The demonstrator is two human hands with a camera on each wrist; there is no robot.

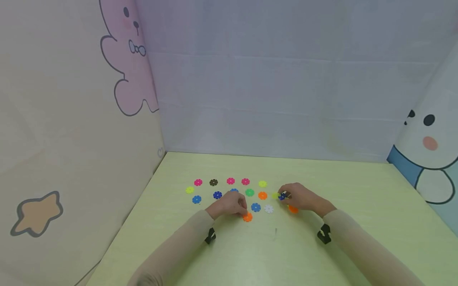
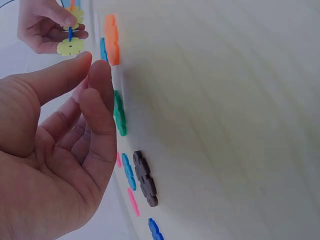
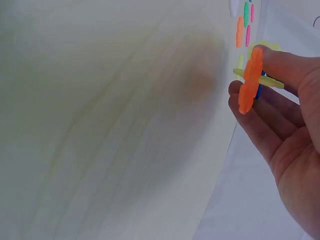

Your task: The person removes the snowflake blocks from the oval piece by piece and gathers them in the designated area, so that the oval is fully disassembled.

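My right hand (image 1: 302, 196) pinches a small cluster of joined snowflake discs between thumb and fingers. In the right wrist view an orange disc (image 3: 250, 82) crosses a yellow disc (image 3: 272, 82), and a blue one shows partly behind them. My left hand (image 1: 230, 203) is just above the table, its fingertips by a loose orange disc (image 1: 247, 217). In the left wrist view the thumb and index fingertips of that hand (image 2: 65, 140) come close together, with nothing visible between them.
Loose snowflake discs lie flat in rough rows on the pale table (image 1: 286, 254), among them a white disc (image 1: 269, 209), a green disc (image 1: 249, 192), a brown disc (image 1: 213, 182) and several pink, blue and yellow ones. Cloth walls (image 1: 279, 99) stand behind and beside the table.
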